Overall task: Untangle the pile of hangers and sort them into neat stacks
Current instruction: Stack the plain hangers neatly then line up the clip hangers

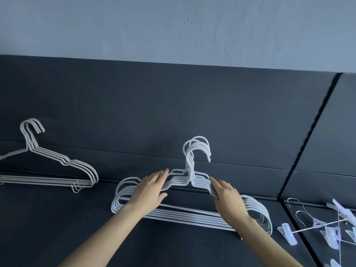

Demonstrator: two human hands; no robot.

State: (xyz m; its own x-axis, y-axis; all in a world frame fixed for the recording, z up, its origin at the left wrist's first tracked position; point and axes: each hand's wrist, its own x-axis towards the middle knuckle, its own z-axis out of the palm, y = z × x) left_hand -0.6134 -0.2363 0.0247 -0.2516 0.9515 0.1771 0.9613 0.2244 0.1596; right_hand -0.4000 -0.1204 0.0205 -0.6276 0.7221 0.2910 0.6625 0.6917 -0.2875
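Note:
A stack of several white hangers (pixel 192 214) lies on the dark mat in the middle, hooks pointing up and away. My left hand (pixel 149 189) lies on the stack's left shoulder, fingers stretched along the wires and thumb below them. My right hand (pixel 228 198) rests on the right shoulder, its fingers laid over the wires near the necks. A second stack of several grey wire hangers (pixel 57 170) lies at the left, partly cut off by the frame edge.
Clip hangers (pixel 331 226) with white pegs and thin metal hooks lie in a loose heap at the lower right, across a seam (pixel 308 137) between mat panels. A pale wall (pixel 173 26) rises behind the dark mat (pixel 173 112).

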